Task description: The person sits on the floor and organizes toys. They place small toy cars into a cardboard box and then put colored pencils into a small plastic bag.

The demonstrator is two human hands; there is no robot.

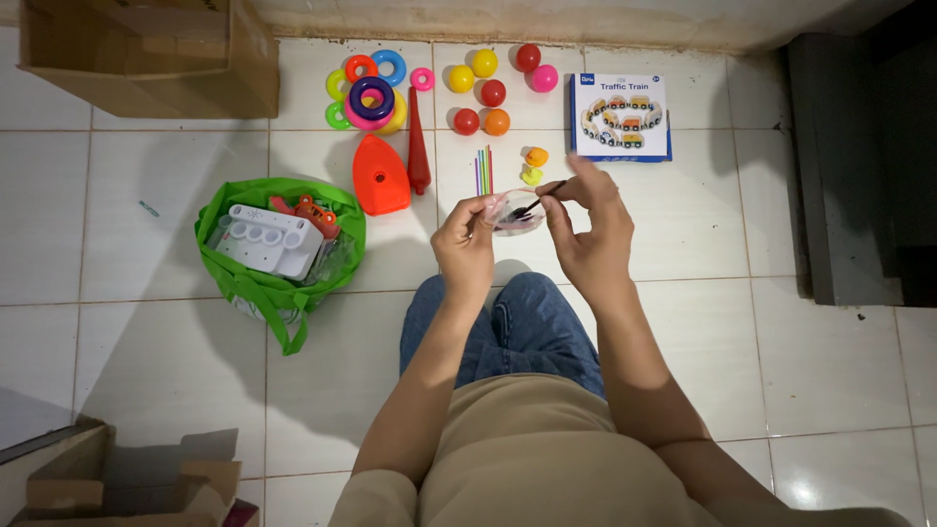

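Presently, the person is sitting on the white tiled floor (146, 371), and both hands are meeting above the knee in blue jeans (517, 327). The left hand (466, 244) is curling round a small clear plastic pouch (514, 213), thumb and fingers pinching its left edge and holding it up off the floor. The right hand (586, 234) is pinching a thin dark stick (537, 202) between thumb and forefinger, its lower end lying inside the pouch mouth; whether the stick is touching anything dark within the pouch cannot be told.

Just beyond the hands, a bundle of thin coloured sticks (483, 169) is lying on the tile, with a small yellow and orange toy (534, 162) beside it. Farther back, several coloured balls (493, 90) are resting loosely together, and a flat blue and white toy box (621, 116) is lying to their right. To the left, an orange cone-shaped base (380, 178) and a red peg (418, 146) are lying near a heap of stacking rings (369, 93). A green cloth bag (256, 283) is standing open well to the left, holding a white plastic tray (268, 241). Cardboard boxes (146, 54) are occupying the upper-left corner, with another at the lower left.
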